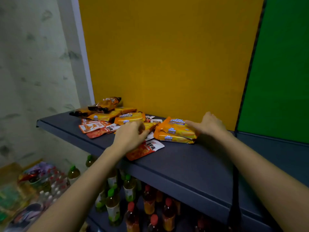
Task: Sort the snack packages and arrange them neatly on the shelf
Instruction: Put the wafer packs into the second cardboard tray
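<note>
Sorting underway on dark shelf (192, 158). Right hand (208, 124) flat, fingers loose, steadying Cal Cheese stack (175, 131). Left hand (129, 136) pinching orange packet (149, 126) from mixed pile. Next, likely: lift it clear, add to matching stack.

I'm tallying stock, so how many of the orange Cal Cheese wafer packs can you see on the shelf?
3 clearly labelled: two stacked under the right hand, an upper pack and a lower pack, and a third pack behind the left hand. Similar orange packs farther left are too blurred to confirm; others may be hidden.
</note>
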